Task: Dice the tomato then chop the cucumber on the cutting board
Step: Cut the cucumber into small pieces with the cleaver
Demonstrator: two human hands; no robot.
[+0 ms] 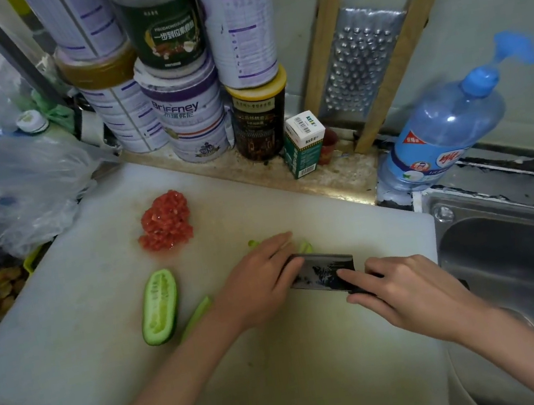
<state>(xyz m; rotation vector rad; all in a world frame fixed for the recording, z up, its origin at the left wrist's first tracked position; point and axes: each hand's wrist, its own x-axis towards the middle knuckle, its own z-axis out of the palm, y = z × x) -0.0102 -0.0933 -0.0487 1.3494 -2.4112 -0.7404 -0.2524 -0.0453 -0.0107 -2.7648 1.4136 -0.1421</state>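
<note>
Along the far wall a stone ledge [341,175] carries stacked tins: a white and purple tin marked Briffney [191,123] at the bottom, a green-labelled jar [163,30] on top of it, and more white tins with gold lids [239,26] on either side. Just right of them stands a dark jar with a yellow lid [260,120], then a small white and green box [303,143] with a small red object [328,148], perhaps a cup, half hidden behind it. A metal grater in a wooden frame [362,59] leans against the wall. Further right is a blue pump bottle [445,130], blurred at its nozzle. A steel sink [515,252] fills the right side. Crumpled clear plastic bags [14,191] lie on the left.
</note>
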